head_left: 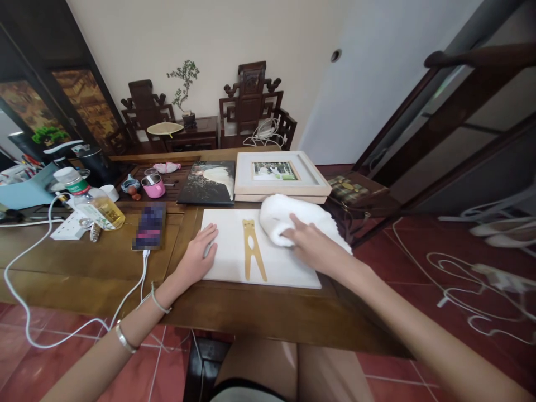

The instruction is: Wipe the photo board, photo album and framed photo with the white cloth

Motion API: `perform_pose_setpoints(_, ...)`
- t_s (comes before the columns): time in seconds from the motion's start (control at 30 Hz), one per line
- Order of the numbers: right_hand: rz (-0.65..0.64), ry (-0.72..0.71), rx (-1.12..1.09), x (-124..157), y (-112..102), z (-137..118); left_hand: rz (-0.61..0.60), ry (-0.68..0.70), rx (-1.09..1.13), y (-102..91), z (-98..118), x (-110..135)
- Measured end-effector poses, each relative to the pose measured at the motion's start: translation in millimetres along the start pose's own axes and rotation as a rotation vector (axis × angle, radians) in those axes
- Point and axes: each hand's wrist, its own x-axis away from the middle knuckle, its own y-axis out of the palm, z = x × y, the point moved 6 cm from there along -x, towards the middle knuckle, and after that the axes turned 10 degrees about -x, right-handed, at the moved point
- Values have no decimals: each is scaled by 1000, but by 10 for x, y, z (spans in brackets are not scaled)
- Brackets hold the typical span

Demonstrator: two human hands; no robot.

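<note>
A flat white board [225, 245] lies near the table's front edge. On its surface is a tan, two-legged piece [249, 237] with a small oval gap and an ear-like top; I cannot tell whether it is fixed there. My left hand [200, 254] rests on the board's left edge, fingers stretched out and holding nothing. A bunched, fluffy white cloth [278, 215] covers the board's far right corner. My right hand [307, 243] presses on this cloth with fingers closed into it, the index finger pointing forward. Part of the fingers is hidden in the folds.
Behind the board lie a dark photo panel [209, 181] and a pale picture frame [312, 177]. To the left are a phone [149, 226] with a charging cable, a bottle [100, 206], a power strip [69, 226] and a pink cup [154, 188]. A patterned box [349, 190] stands right.
</note>
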Motion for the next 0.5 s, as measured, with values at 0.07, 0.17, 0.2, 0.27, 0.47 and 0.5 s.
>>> perform_pose_setpoints(0.07, -14, -38, 9, 275, 105, -31, 0, 0, -2, 1, 3, 0)
perform_pose_setpoints(0.17, 26, -213, -63, 710, 127, -143, 1, -2, -4, 4, 7, -1)
perform_pose_setpoints(0.2, 66, -262, -84, 826, 70, -149, 1, -5, -4, 4, 7, -1)
perform_pose_setpoints(0.27, 195, -288, -92, 969, -144, -72, -1, -13, -6, 2, 7, -1)
perform_pose_setpoints(0.47, 743, -198, 201, 786, -818, 215, -5, -6, -11, -17, 21, 1)
perform_pose_setpoints(0.5, 725, -211, 253, 666, -782, 201, -6, -4, -11, -20, 22, 1)
